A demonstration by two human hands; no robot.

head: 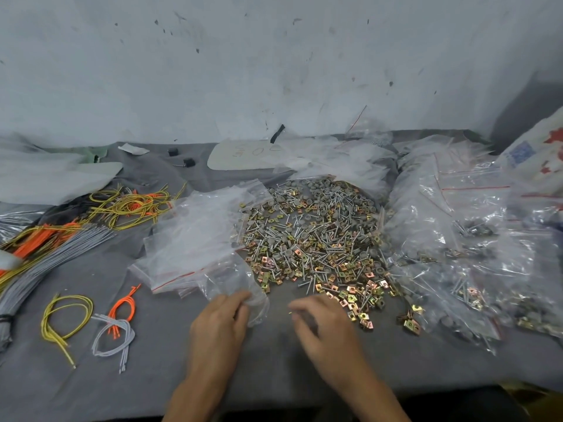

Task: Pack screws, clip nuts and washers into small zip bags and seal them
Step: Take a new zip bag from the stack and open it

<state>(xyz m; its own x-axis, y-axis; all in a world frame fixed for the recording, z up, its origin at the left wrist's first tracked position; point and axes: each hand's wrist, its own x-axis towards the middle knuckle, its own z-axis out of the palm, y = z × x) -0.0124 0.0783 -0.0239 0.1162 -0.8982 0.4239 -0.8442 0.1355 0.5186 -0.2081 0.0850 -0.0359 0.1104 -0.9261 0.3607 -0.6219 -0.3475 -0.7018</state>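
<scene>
Left hand (219, 325) pinches an empty zip bag (257, 306) by its near edge, low over the grey cloth (152, 376). Right hand (323, 327) is blurred, fingers curled; cannot tell if it holds anything. Pile of screws, clip nuts and washers (316, 239) lies just beyond both hands. Filled bags (457, 263) lie to the right. White card (240, 156) at the back: handwriting illegible.

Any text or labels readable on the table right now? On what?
White board: faint handwriting, not readable.
Sack: blue and red print, too blurred to read.
Zip bags: no print, only red seal lines.
</scene>
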